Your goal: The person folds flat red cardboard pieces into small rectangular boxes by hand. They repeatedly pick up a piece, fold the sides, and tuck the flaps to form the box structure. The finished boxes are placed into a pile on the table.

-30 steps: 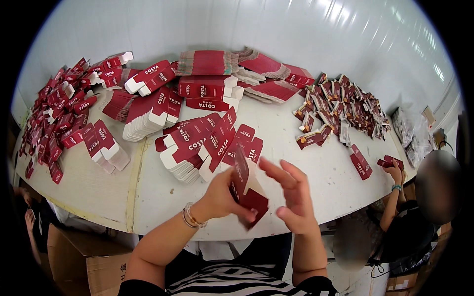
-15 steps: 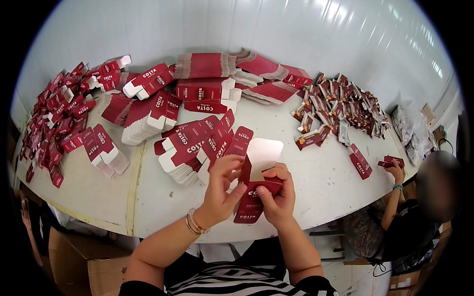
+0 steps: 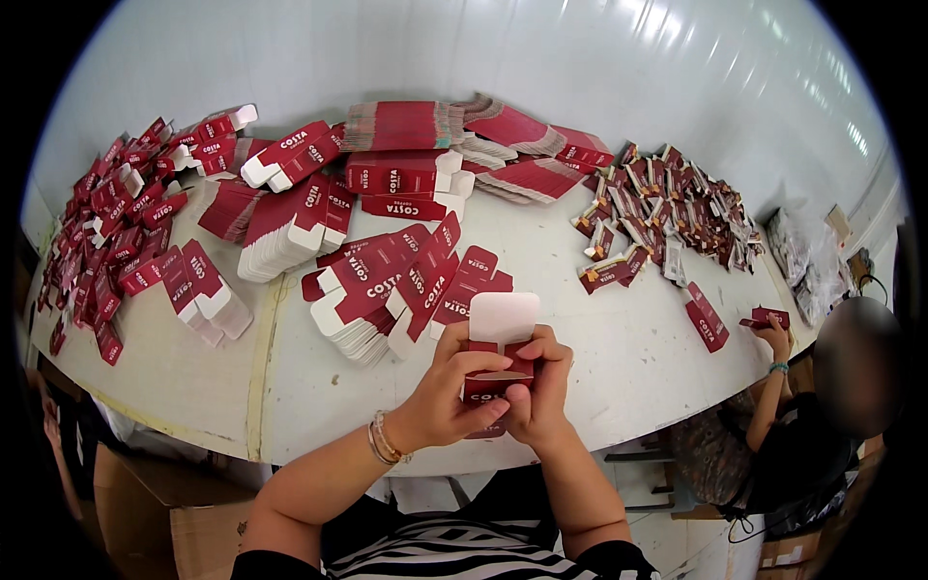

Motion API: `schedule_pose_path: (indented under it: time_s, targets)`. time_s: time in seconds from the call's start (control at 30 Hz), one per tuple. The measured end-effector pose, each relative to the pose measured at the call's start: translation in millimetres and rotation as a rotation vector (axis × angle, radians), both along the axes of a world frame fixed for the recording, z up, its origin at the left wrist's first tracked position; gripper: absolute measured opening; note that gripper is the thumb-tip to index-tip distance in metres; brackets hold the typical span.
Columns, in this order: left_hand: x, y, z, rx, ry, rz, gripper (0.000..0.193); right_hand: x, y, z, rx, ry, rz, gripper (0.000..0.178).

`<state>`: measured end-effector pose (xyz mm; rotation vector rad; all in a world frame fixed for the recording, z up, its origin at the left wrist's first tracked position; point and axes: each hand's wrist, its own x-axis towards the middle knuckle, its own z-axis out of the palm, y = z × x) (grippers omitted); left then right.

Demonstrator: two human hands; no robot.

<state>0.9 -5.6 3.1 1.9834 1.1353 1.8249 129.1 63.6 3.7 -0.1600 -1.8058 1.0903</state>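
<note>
Between my two hands is a small dark-red carton [image 3: 486,390], its top open and a white-lined flap [image 3: 505,317] standing up at the far side. My left hand [image 3: 447,389] wraps the carton's left side, with the fingers bent over the opening. At the right side, my right hand [image 3: 543,385] grips it, thumb on the near face. Fingers hide much of the carton's sides and bottom. Just beyond my left hand lies a spread stack of flattened red cartons [image 3: 372,280] with white flaps, close to another flat carton [image 3: 469,280].
More flattened cartons [image 3: 401,126] are stacked along the white wall. A heap of made-up red cartons [image 3: 116,227] fills the table's left end. Several small brown packets [image 3: 667,208] are piled at right. There a co-worker's hand [image 3: 773,336] holds a red carton. One carton [image 3: 707,317] lies nearby.
The carton has turned more upright and square to me, and its side panels have come inward. My left fingers have moved over the opening; both hands still hold it.
</note>
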Motion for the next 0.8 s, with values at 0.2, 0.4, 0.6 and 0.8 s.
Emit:
schedule_pose_path:
  time_s: [0.2,0.4,0.6,0.8]
  targets:
    - [-3,2,4,-0.049,-0.028,-0.008,0.030,-1,-1,3,0.012,0.041,-0.038,0.046]
    - [-4,2,4,-0.140,-0.043,-0.150,0.026,-5,19,44,-0.504,0.082,-0.002,0.068]
    - [-2,1,5,-0.207,-0.009,-0.193,0.020,10,30,50,-0.728,-0.083,0.548,0.038]
    - [3,-4,-4,-0.405,-0.237,-0.319,0.038,20,25,59,-0.525,-0.278,0.541,0.044]
